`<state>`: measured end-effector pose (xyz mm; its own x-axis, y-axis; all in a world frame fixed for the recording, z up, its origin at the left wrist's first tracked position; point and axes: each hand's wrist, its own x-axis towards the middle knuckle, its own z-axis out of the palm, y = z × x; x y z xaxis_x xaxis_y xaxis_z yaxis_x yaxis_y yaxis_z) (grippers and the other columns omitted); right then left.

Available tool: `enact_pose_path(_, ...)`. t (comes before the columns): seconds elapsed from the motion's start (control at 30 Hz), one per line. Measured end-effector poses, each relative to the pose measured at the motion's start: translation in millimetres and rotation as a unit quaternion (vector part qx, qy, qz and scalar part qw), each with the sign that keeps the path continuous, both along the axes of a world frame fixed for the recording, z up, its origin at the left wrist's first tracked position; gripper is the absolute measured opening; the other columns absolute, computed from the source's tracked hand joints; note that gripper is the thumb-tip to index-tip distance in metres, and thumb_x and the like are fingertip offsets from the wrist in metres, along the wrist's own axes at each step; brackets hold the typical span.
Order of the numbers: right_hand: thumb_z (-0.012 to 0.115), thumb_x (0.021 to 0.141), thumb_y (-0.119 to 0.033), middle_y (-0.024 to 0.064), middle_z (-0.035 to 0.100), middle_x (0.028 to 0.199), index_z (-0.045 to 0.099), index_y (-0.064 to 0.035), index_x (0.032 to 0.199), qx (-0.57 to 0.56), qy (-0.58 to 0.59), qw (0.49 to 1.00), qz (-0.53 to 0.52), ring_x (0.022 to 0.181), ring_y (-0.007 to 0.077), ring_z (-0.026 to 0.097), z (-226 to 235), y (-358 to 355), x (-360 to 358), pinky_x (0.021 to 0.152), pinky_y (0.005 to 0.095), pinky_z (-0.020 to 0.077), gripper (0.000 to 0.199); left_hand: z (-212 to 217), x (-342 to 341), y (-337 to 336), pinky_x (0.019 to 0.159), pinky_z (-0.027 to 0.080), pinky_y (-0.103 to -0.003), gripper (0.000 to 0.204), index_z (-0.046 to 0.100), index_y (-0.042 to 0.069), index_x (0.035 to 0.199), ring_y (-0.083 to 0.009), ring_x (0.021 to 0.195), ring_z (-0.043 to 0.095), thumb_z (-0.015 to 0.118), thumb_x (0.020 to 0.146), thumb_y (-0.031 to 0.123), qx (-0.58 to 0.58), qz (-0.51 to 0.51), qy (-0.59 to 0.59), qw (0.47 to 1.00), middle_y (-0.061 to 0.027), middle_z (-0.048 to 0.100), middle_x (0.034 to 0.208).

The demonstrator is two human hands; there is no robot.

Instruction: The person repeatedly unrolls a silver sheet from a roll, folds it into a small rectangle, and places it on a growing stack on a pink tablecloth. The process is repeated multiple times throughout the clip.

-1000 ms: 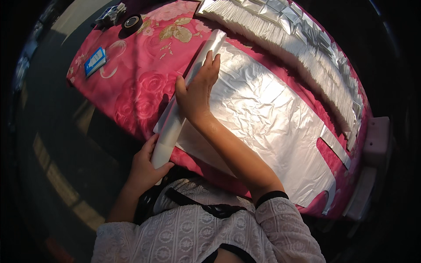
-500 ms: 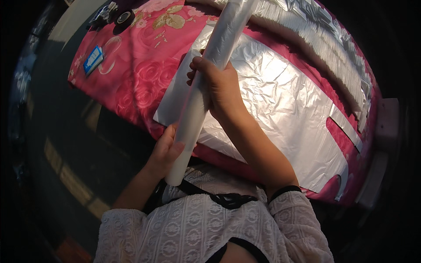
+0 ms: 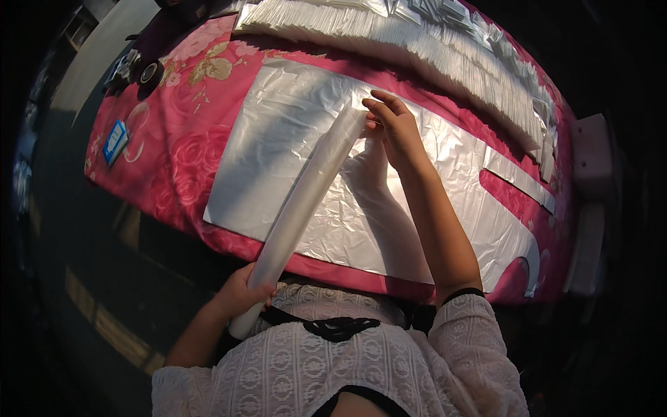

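A long roll of clear plastic film (image 3: 299,201) slants away from my waist over the table. My left hand (image 3: 246,290) is wrapped round it near its lower end. By the far end of the roll is my right hand (image 3: 396,128), its fingers apart with the tips at or close to the film; whether they touch it is hard to see. Under the roll lies a large flat, crinkled silvery-white plastic bag (image 3: 445,201), with a rounded cut-out and two strap-like handles at its right end.
A pink flowered cloth (image 3: 187,160) covers the table. Along the far side stand long rows of folded white pieces (image 3: 389,48). At the left are a small blue-and-white packet (image 3: 115,142) and a dark roll of tape (image 3: 151,73). A pale plastic chair (image 3: 592,153) stands at right.
My right hand has let go of the roll's middle and moved to its far end. The roll has come down nearer to me, and my left hand with it. The view has shifted.
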<state>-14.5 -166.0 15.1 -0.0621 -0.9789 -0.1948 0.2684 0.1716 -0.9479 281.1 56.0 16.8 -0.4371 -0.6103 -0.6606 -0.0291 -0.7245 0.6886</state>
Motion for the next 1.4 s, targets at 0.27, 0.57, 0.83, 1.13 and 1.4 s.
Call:
enact_pose_path(0.27,0.062,0.086,-0.026,-0.0021,0.061,0.08,0.064,-0.0044,0.092,0.073,0.153,0.951,0.259,0.064,0.0029,0.051,17.9,0.6,-22.2,0.062,0.0175,0.0409,0.023,1.4,0.0,9.5,0.06,0.048,-0.025,0.036,0.048,0.002,0.112,-0.0091,0.065,0.055,0.064,0.08,0.009,-0.057,-0.042,-0.061,0.996,-0.0027,0.056,0.082)
enact_pose_path(0.57,0.068,0.082,-0.019,-0.0037,0.056,0.063,0.064,-0.0047,0.076,0.056,0.183,0.919,0.344,0.058,0.0044,0.048,13.8,4.3,-21.8,0.054,0.0201,0.0381,0.016,5.5,1.2,7.0,0.063,0.048,-0.025,0.04,0.048,0.002,0.114,-0.0103,0.068,0.057,0.065,0.078,0.008,-0.093,-0.044,-0.039,0.994,-0.0049,0.058,0.085)
enact_pose_path(0.83,0.065,0.084,-0.02,-0.0029,0.058,0.069,0.066,-0.0031,0.086,0.021,0.304,0.943,0.133,0.06,0.0045,0.049,12.0,-17.1,-171.5,0.057,0.0199,0.0394,0.017,-2.8,79.6,18.4,0.076,0.048,-0.028,0.045,0.048,0.003,0.114,-0.0126,0.083,0.058,0.07,0.077,0.018,0.147,-0.165,0.036,0.975,-0.0058,0.06,0.091)
enact_pose_path(1.13,0.065,0.084,-0.018,-0.0028,0.057,0.07,0.066,-0.0023,0.088,0.015,0.296,0.947,0.121,0.061,0.0048,0.048,12.8,-7.4,-181.3,0.057,0.02,0.0394,0.017,60.1,17.3,-89.6,0.08,0.047,-0.031,0.054,0.057,0.003,0.111,-0.0211,0.092,0.062,0.078,0.065,0.022,-0.249,-0.413,-0.119,0.868,-0.0113,0.063,0.1)
enact_pose_path(1.4,0.064,0.084,-0.02,-0.0024,0.057,0.07,0.065,-0.0027,0.084,-0.016,0.304,0.925,0.226,0.065,0.0052,0.049,14.6,-22.5,-123.4,0.06,0.0211,0.0406,0.018,41.6,-103.5,-140.0,0.084,0.044,-0.041,0.049,0.055,0.005,0.112,-0.0264,0.093,0.058,0.072,0.068,0.021,-0.749,-0.253,-0.258,0.555,-0.0116,0.06,0.097)
